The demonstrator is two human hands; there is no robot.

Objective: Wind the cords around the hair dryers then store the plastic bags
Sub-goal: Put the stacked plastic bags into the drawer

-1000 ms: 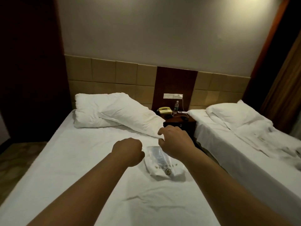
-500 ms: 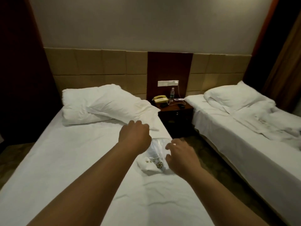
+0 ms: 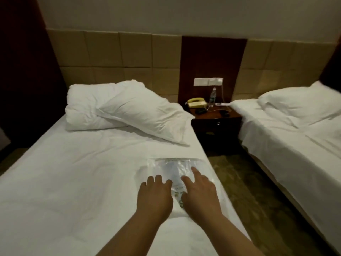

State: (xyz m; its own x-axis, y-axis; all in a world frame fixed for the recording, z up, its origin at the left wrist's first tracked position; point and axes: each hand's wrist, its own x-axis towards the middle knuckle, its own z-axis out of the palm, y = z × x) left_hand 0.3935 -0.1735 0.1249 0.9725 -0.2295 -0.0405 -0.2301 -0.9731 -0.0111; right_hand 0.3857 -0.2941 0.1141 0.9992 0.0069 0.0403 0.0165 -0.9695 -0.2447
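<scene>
A clear plastic bag (image 3: 173, 169) with green print lies flat on the white bed (image 3: 73, 172), near its right edge. My left hand (image 3: 155, 196) rests palm down on the bag's left part with the fingers straight. My right hand (image 3: 199, 193) presses on its right part, fingers spread and pointing away from me. What is inside the bag is too blurred to tell. No hair dryer or cord shows.
Two white pillows (image 3: 129, 108) lie at the head of this bed. A dark nightstand (image 3: 217, 124) with a yellow telephone (image 3: 196, 102) and a water bottle (image 3: 212, 96) stands between the beds. A second bed (image 3: 287, 137) is at the right, across a narrow floor gap.
Both hands came down from loosely curled above the bag to flat on it. The bag now lies spread out flat. The view has tilted down and nearer.
</scene>
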